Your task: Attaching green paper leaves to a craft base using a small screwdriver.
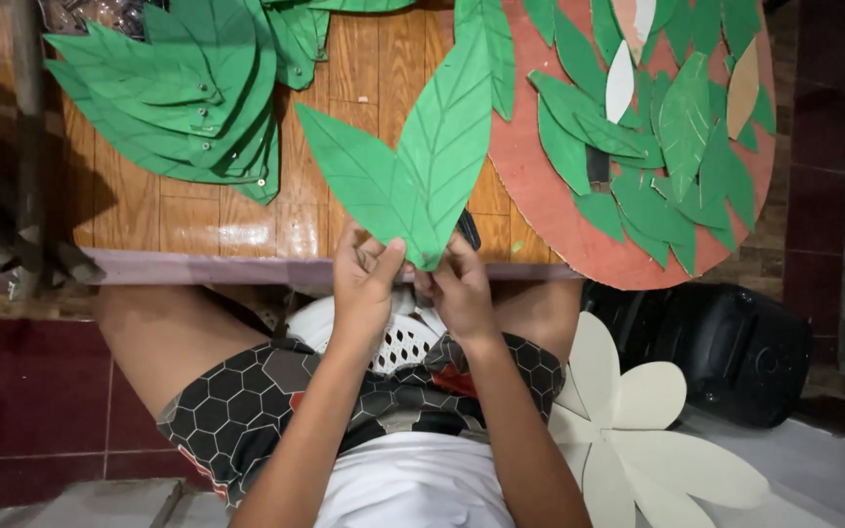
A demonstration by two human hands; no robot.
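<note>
Both hands pinch the base of two joined green paper leaves [413, 171]: left hand [364, 284] and right hand [460, 288] side by side, fingertips clamped on the stems. Leaves fan up over the wooden table [188, 210]. Leaf pile [183, 93] up-left of the grip, red cardboard disc [540, 196] right, cream paper flower [628, 430] lower right.

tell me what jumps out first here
Two green paper leaves, pinched at their base by both hands, the left hand and right hand, at centre. A stack of leaves lies on the wooden table upper left; a red disc covered in leaves sits upper right.
</note>
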